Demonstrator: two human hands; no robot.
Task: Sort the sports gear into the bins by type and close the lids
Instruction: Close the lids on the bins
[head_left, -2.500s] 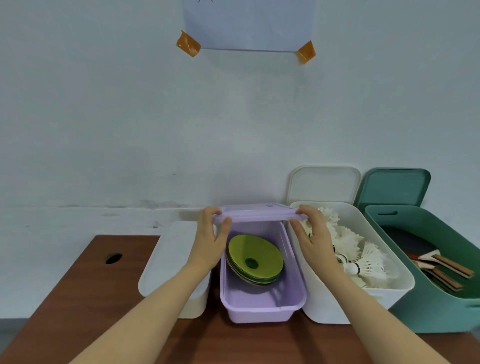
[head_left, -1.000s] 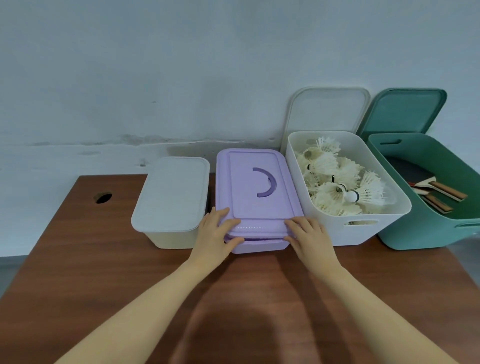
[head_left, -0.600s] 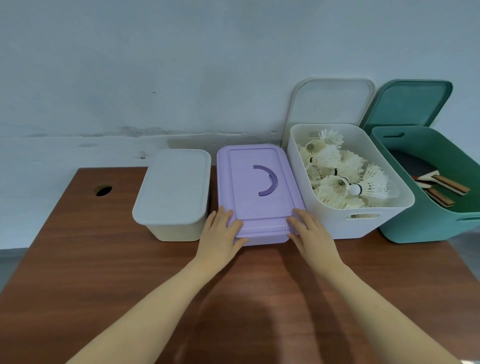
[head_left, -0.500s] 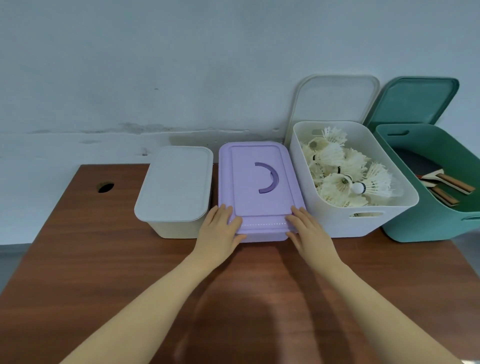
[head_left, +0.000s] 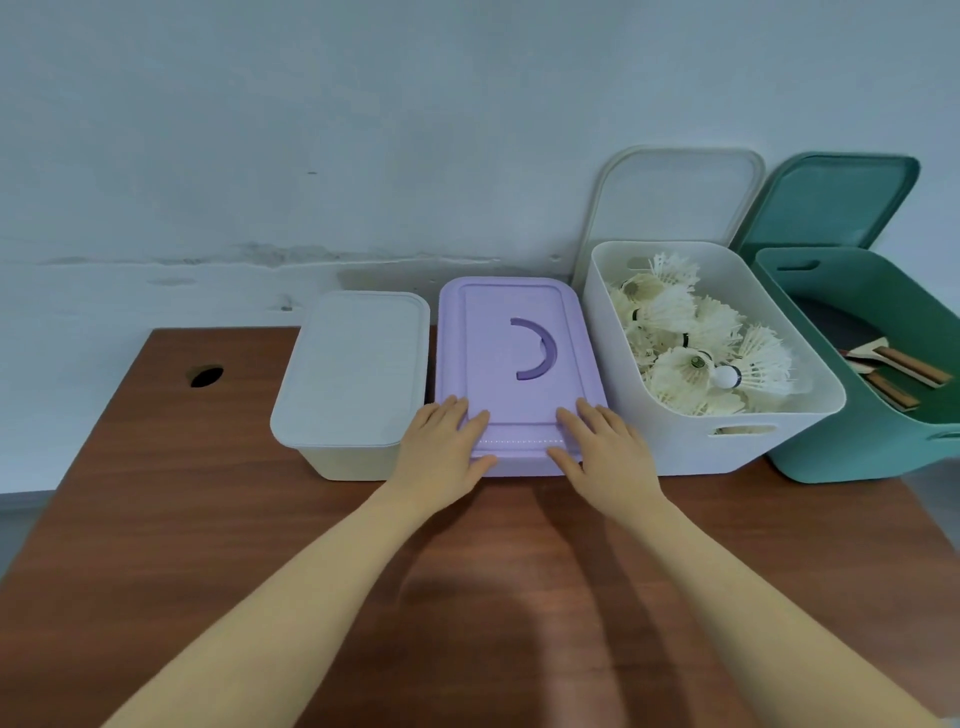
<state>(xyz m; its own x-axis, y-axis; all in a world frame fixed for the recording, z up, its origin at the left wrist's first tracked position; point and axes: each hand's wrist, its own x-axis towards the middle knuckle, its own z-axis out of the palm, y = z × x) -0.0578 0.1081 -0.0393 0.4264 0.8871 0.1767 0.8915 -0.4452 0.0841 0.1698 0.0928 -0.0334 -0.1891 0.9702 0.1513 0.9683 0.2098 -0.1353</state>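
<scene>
Since two and a half seconds ago we have brought the purple lid (head_left: 511, 358) down from where we held it tilted above the open bin, and it now lies flat and shut on the purple bin (head_left: 524, 466), hiding the green discs that showed inside then.

Nearest to us, both forearms reach across the brown bench (head_left: 260, 545). Our left hand (head_left: 441, 452) rests on the lid's near left corner and our right hand (head_left: 605, 452) on its near right corner; the fingers (head_left: 592, 413) of both lie straight and slightly spread, flat on the lid, with the thumbs over its front edge.

Left of the purple bin, just beside it, stands a white bin (head_left: 343, 462) with its pale lid on. On the right, touching or nearly touching, is an open white tub (head_left: 691, 452) full of shuttlecocks (head_left: 696, 353), and past that an open teal tub (head_left: 852, 452) holding wooden-handled paddles (head_left: 904, 371).

Farther back, a white lid (head_left: 675, 195) and a teal lid (head_left: 831, 200) lean upright against the wall behind their tubs. A dark round hole (head_left: 206, 376) sits in the bench's far left corner.
</scene>
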